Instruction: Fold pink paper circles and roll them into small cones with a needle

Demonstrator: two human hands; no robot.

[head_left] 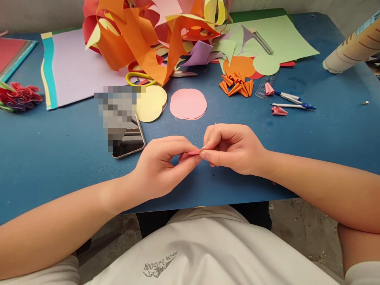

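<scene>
My left hand [162,168] and my right hand [237,150] meet above the table's near edge. Between their fingertips is a small piece of pink paper [193,152], folded or rolled; the fingers cover most of it. Both hands are closed on it. A thin, pale stick-like thing [211,132] rises by my right index finger, too fine to name. Beyond my hands lie a stack of pink paper circles [188,103] and a stack of pale yellow ones [151,105]. Two pink paper cones [279,111] rest to the right, near several orange paper cones [237,85].
A phone [129,144] lies beside my left hand. Yellow-handled scissors [141,82] sit under a heap of orange paper scraps [142,39]. A drawing compass [292,105], a clear ruler [263,89] and a tall cylinder [350,51] are at right; rolled paper flowers [22,95] lie left.
</scene>
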